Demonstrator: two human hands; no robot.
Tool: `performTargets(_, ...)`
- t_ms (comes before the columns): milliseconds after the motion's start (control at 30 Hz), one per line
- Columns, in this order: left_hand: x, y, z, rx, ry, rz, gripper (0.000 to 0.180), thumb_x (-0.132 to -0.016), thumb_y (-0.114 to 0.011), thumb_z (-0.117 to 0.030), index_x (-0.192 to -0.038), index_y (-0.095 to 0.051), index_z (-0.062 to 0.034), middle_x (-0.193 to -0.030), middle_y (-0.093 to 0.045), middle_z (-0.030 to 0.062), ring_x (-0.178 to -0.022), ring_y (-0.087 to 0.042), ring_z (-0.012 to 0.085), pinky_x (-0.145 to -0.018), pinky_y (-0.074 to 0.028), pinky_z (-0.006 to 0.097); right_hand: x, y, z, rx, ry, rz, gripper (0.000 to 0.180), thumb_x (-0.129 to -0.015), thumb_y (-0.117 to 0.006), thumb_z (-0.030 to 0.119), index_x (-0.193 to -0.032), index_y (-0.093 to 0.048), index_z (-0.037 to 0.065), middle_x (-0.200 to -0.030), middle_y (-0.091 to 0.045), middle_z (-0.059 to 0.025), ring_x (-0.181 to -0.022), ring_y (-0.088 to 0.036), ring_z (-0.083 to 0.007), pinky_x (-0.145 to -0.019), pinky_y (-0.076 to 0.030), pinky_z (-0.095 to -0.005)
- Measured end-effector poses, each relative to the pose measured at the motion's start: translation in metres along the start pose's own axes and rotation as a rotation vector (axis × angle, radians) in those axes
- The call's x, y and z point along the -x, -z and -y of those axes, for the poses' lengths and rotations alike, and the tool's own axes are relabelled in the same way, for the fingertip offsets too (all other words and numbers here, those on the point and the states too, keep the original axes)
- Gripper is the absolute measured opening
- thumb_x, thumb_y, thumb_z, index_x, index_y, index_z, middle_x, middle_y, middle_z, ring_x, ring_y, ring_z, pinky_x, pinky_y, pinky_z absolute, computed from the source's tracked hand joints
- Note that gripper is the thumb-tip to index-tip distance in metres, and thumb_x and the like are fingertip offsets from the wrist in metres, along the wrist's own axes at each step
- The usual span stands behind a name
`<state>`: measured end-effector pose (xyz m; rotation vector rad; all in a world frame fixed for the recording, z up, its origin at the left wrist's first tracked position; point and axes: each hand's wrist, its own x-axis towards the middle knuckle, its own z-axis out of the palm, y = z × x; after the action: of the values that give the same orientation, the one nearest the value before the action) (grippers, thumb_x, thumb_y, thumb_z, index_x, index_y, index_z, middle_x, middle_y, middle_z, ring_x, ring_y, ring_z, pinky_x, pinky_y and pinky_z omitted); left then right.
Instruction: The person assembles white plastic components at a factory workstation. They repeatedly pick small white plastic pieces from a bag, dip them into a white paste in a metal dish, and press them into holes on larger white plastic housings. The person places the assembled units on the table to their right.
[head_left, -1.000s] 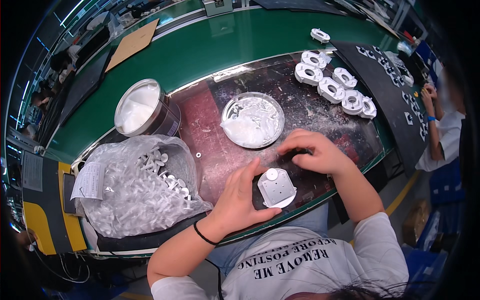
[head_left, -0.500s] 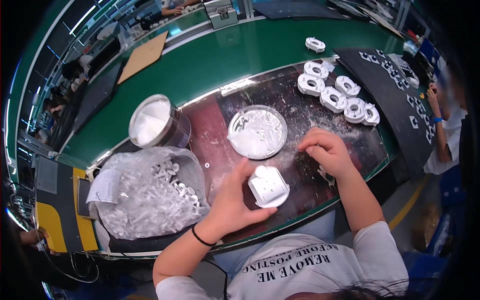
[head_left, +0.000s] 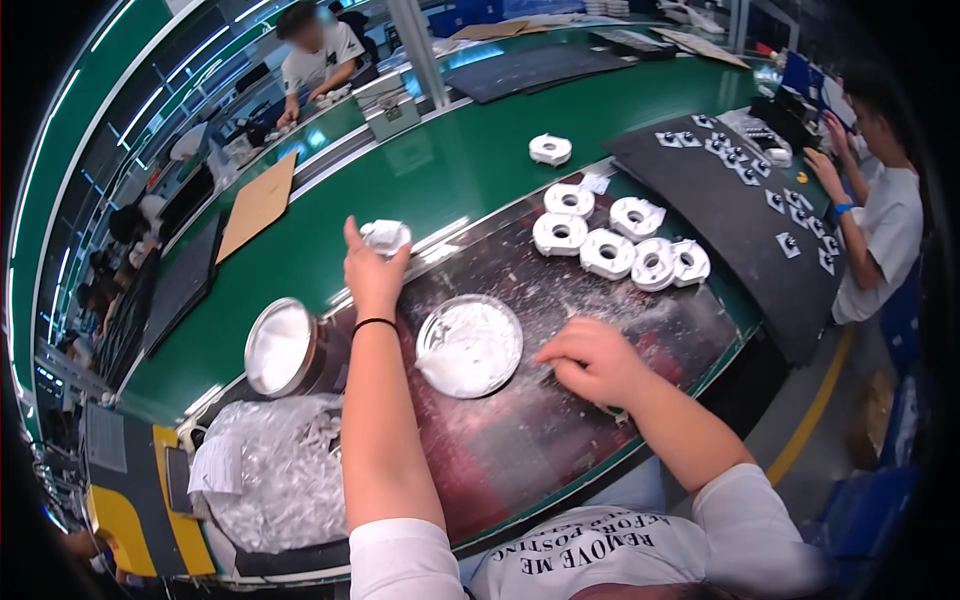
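With its arm stretched forward, my left hand [head_left: 372, 272] grips a white plastic housing [head_left: 386, 237] between thumb and fingers, over the green bench surface. My right hand [head_left: 597, 362] is closed above the dark work mat, fingers curled against the thumb; whatever may be in them is too small to make out. Between my arms lies a shallow round dish [head_left: 472, 350] smeared with white paste. Right of it, several white housings with round holes [head_left: 607, 254] are grouped at the mat's far edge.
A metal tub with white contents [head_left: 280, 348] stands left of my left forearm. Nearer lies a clear bag of small white pieces [head_left: 275, 475]. A black sheet [head_left: 735, 220] with small parts is at the right, where a person works. One more housing [head_left: 550, 150] sits farther back.
My left hand has carried the white housing from the near edge to the far left, over the green surface. My right hand stays closed near the dish. The whole view has shifted.
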<state>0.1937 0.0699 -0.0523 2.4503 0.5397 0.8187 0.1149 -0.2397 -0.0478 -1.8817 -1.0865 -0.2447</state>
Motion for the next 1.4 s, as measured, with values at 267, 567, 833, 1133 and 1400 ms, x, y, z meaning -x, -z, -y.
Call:
performTargets(267,-0.018,-0.019,0.058,0.369,0.096,0.06,0.095,-0.072,-0.065,-0.015,-0.142,-0.003,0.003,-0.14,-0.026,0.0327,-0.13,-0.031,0.0407,-0.106,-0.028,0.037,0.001,-0.002,0.0,-0.015,0.032,0.056,0.015,-0.072,-0.059,0.006,-0.085,-0.066,0.008,-0.069,-0.059,-0.0058,-0.069,-0.056,-0.0252,-0.063,-0.045,-0.0367)
performTargets(567,0.09,0.087,-0.051,0.341,-0.383,0.414,0.059,-0.071,-0.046,0.005,-0.129,-0.039,0.0054,-0.129,-0.043,0.0254,-0.123,-0.039,0.0367,-0.106,-0.029,0.04,0.0,0.004,0.012,-0.018,-0.005,0.17,0.017,-0.074,-0.058,0.005,-0.09,-0.066,0.006,-0.075,-0.061,-0.0073,-0.072,-0.057,-0.026,-0.067,-0.045,-0.0374)
performTargets(833,0.214,0.15,-0.029,0.443,-0.76,0.607,0.045,-0.063,-0.058,0.001,-0.107,-0.061,-0.006,-0.116,-0.056,0.0129,-0.103,-0.055,0.033,-0.087,-0.045,0.042,-0.09,0.008,-0.01,0.275,0.035,0.315,0.02,-0.078,-0.054,0.008,-0.093,-0.065,0.004,-0.091,-0.063,-0.0132,-0.092,-0.057,-0.031,-0.083,-0.046,-0.0413)
performTargets(1133,0.217,0.146,-0.02,0.33,-0.921,0.447,0.041,-0.066,-0.063,-0.005,-0.107,-0.061,-0.007,-0.114,-0.058,0.0076,-0.099,-0.057,0.0258,-0.079,-0.048,0.037,-0.2,-0.027,-0.164,0.843,-0.508,0.144,0.036,-0.079,-0.051,0.019,-0.112,-0.06,0.009,-0.124,-0.052,-0.0132,-0.114,-0.051,-0.0305,-0.094,-0.04,-0.0458)
performTargets(1400,0.218,0.141,-0.005,0.341,-0.895,0.46,0.04,-0.069,-0.063,-0.007,-0.108,-0.059,-0.0059,-0.112,-0.058,0.0067,-0.097,-0.057,0.0244,-0.08,-0.048,0.036,-0.23,-0.046,-0.171,0.994,-0.609,0.264,0.03,-0.082,-0.054,0.017,-0.108,-0.062,0.005,-0.119,-0.056,-0.0122,-0.108,-0.055,-0.0289,-0.085,-0.047,-0.0405)
